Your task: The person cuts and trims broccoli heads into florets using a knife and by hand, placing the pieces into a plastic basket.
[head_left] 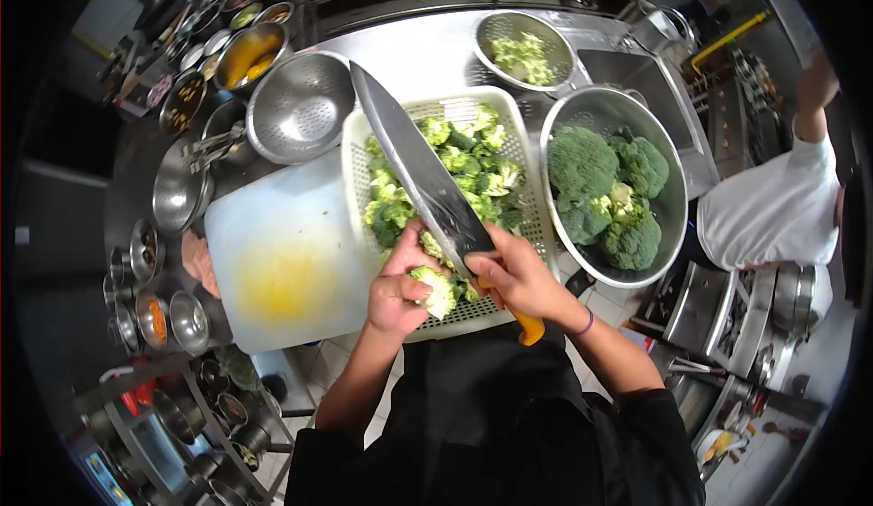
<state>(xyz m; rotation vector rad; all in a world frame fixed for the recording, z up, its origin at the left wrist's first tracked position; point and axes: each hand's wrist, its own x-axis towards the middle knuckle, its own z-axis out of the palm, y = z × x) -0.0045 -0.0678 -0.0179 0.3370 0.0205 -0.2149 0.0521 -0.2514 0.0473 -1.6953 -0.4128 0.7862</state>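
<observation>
My right hand (516,274) is closed round the yellow handle of a large kitchen knife (414,147), its broad blade slanting up and to the left. In my left hand (400,286) is a piece of broccoli (436,293), gripped between the fingers just below the blade. Both hands are over the near end of a white perforated basket (538,174), which holds many cut broccoli florets (491,179). The blade hides part of the florets. Whether the edge touches the held piece I cannot tell.
On the right stands a steel bowl (677,201) of broccoli heads (582,162). Behind it, a colander (486,29) contains pale green pieces. A yellow-stained cutting board (264,206) and an empty colander (300,110) are left. A person in a white shirt (773,201) stands at far right.
</observation>
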